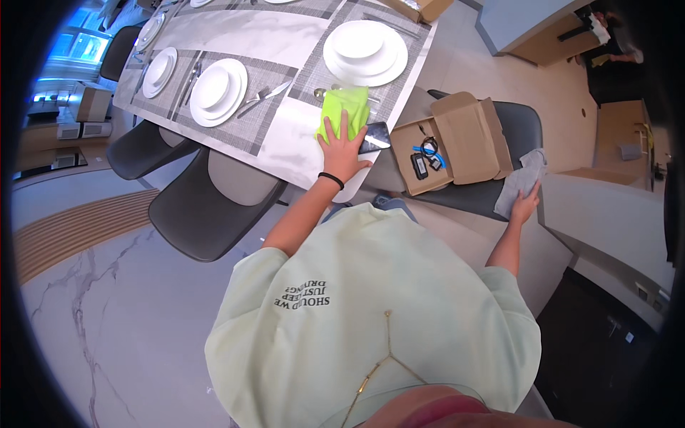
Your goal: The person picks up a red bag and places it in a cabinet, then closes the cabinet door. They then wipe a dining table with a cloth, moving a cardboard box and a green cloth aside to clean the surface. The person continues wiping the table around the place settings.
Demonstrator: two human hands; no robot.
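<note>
My left hand (341,155), with spread fingers, presses on a lime-green cloth (345,109) at the corner of the marble-patterned table (291,128). The cloth partly covers spoons (319,94) on a grey placemat (310,69). Beside that hand lies a black smartphone (375,137) near the table edge. Stacked white plates and a bowl (357,39) stand just beyond the cloth. Off to the right, my right hand (525,205) holds a grey cloth (522,182) against the edge of a dark chair (516,125).
An open cardboard box (471,144) with a black device (420,166) and cables rests on the chair. More place settings (218,92) line the table, with chairs (214,208) along its side. Another person (623,43) is at the upper right.
</note>
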